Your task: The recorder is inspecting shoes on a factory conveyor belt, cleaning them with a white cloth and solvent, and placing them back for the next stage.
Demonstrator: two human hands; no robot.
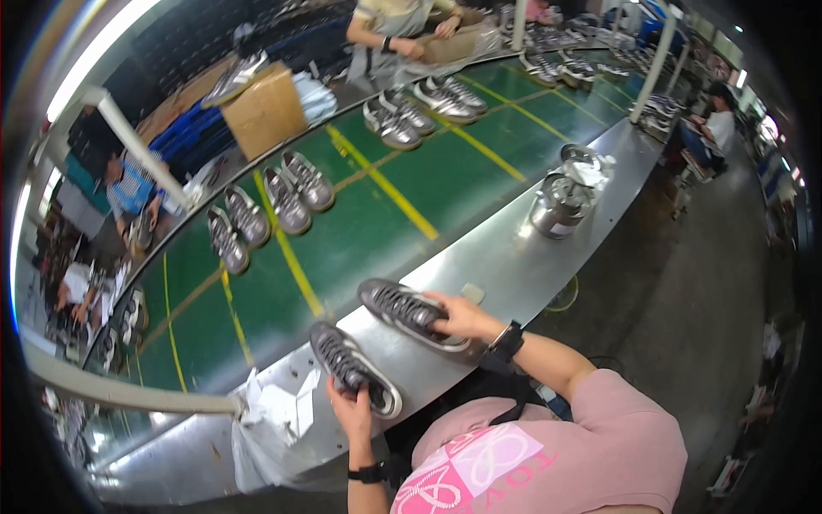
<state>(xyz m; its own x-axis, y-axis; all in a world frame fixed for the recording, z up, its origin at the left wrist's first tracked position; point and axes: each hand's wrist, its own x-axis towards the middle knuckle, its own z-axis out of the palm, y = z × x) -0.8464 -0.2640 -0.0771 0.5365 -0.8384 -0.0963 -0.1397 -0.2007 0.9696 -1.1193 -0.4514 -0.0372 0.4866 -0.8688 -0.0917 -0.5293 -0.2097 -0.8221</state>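
Two grey-silver sneakers lie on the metal shelf [505, 257] that edges the green conveyor belt [385, 206]. My left hand [351, 407] grips the heel end of the nearer sneaker [347, 364]. My right hand [458, 317] rests on and holds the other sneaker [402, 308], a little farther along the shelf. Both shoes point toward the belt, side by side, with a small gap between them. I wear dark bands on both wrists and a pink shirt.
Pairs of silver sneakers [287, 193] ride the belt with yellow lines. White crumpled paper [278, 407] lies left of my hands. A metal pot [561, 206] stands farther along the shelf. A person [402, 30] works across the belt beside a cardboard box [265, 107].
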